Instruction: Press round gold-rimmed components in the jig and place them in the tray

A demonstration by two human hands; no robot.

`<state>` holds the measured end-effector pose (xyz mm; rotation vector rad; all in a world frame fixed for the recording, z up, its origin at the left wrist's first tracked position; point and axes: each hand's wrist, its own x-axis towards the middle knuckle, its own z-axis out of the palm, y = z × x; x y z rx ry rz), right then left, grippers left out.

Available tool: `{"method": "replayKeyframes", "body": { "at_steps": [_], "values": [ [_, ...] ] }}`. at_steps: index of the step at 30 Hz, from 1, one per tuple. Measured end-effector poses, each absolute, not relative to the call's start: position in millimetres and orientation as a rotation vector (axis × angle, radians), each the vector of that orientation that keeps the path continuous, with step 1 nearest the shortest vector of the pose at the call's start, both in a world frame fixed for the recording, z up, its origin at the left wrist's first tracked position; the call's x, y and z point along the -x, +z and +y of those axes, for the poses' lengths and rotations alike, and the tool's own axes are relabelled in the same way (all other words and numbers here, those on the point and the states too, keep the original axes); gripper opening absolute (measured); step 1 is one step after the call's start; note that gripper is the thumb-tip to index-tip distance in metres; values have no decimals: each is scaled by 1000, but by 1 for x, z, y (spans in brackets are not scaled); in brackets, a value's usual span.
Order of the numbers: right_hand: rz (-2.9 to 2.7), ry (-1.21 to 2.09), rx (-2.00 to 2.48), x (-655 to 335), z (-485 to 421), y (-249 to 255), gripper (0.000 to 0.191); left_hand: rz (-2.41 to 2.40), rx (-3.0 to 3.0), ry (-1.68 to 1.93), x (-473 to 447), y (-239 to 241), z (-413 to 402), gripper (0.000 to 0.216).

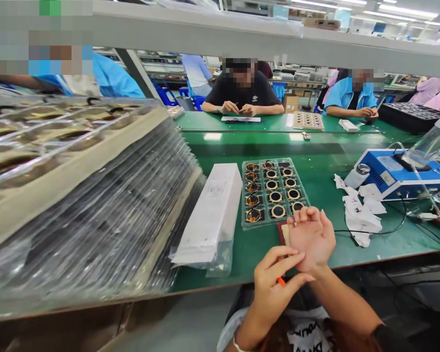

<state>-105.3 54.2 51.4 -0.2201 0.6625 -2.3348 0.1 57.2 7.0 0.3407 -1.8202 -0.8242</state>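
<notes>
My right hand [313, 239] is turned palm up over the table edge, its fingers loosely curled and apart, with nothing visible in the palm. The fingertips of my left hand [273, 278] touch the heel of that palm. A small orange tip [280, 281] shows in the crook between my left thumb and fingers; the rest of it is hidden. Just beyond my hands lies a clear plastic tray [245, 226] with round, gold-rimmed parts in its pockets. A dark red thing [281, 233] is partly covered by my right hand.
A tall stack of clear trays [132, 220] fills the left side. Beside it lies a long white box [212, 210] in plastic. White tissues [363, 215], a small bottle [357, 175] and a blue machine [399, 171] with cables stand right. Co-workers [242, 93] sit opposite, beneath an overhead shelf [242, 39].
</notes>
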Motion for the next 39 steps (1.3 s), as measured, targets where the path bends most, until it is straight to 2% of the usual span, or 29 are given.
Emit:
{"method": "replayKeyframes", "body": {
  "at_steps": [4, 7, 10, 12, 14, 16, 18, 20, 23, 28, 32, 39],
  "values": [
    [876, -2460, 533, 106, 76, 41, 21, -1849, -230, -854, -4, 7, 60, 17],
    [1080, -2488, 915, 113, 103, 26, 21, -1735, -220, -1028, -7, 9, 61, 9],
    [1325, -2175, 1495, 115, 131, 7, 7, -1456, -264, -1331, -6, 4, 67, 9],
    [1438, -1819, 1832, 112, 142, -2, 21, -1281, -281, -1533, -3, -2, 73, 13],
    [1543, -1644, 1976, 109, 147, -6, 25, -1184, -260, -1666, 1, -7, 80, 15],
    [1643, -1616, 2013, 111, 148, -6, 22, -1143, -249, -1748, 5, -11, 83, 16],
    [1706, -1536, 2110, 121, 151, -3, 28, -1089, -274, -1791, 5, -12, 81, 18],
    [1787, -1376, 2253, 139, 159, 0, 39, -1032, -329, -1739, 2, -12, 72, 19],
    [2074, -1055, 2386, 173, 176, 5, 51, -1128, -421, -1448, -6, -15, 54, 12],
    [2362, -505, 2601, 203, 192, 16, 48, -1662, -494, -978, -5, -21, 41, 15],
    [2390, -369, 2693, 198, 190, 25, 41, -1836, -503, -840, 4, -22, 45, 16],
    [2423, -288, 2676, 193, 186, 32, 37, -1939, -616, -810, 6, -24, 45, 14]
  ]
}}
